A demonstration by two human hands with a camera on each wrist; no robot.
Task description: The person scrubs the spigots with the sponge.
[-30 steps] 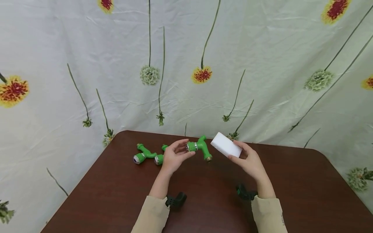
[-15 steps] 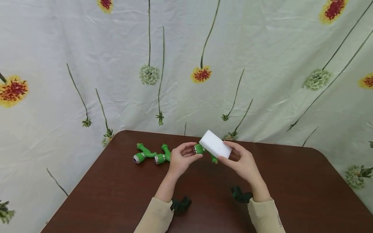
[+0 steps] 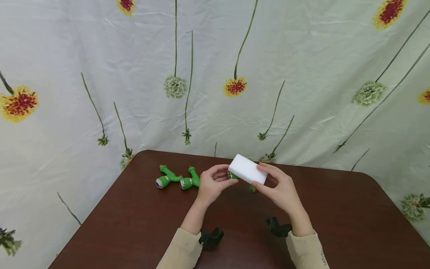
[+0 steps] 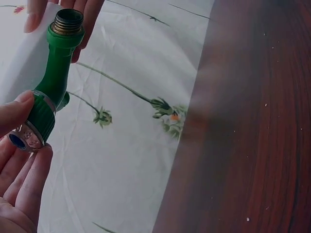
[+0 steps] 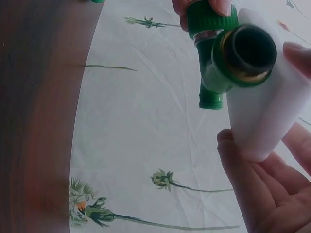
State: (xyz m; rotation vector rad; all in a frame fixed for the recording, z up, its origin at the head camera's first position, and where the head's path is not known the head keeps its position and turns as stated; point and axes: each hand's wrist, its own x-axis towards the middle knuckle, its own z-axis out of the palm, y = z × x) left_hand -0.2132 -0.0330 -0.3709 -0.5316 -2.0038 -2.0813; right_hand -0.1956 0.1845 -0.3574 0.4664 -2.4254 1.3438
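Note:
My left hand pinches the knob end of a green plastic tap between thumb and fingers, raised over the table. The tap has a brass-coloured threaded inlet and a silver ring on its knob. My right hand grips a white sponge block by its edges. In the right wrist view the sponge lies right against the tap. From the head view the sponge covers most of the tap, leaving only bits of its knob and inlet showing.
Two more green taps, one at the left and one beside it, lie on the dark red-brown table. Behind the table's far edge hangs a pale curtain with a flower print. Each wrist wears a black strap mount.
The right hand has brought the sponge left onto the tap, which was fully visible before. My left hand has shifted slightly right with the tap, uncovering more of the second tap on the table.

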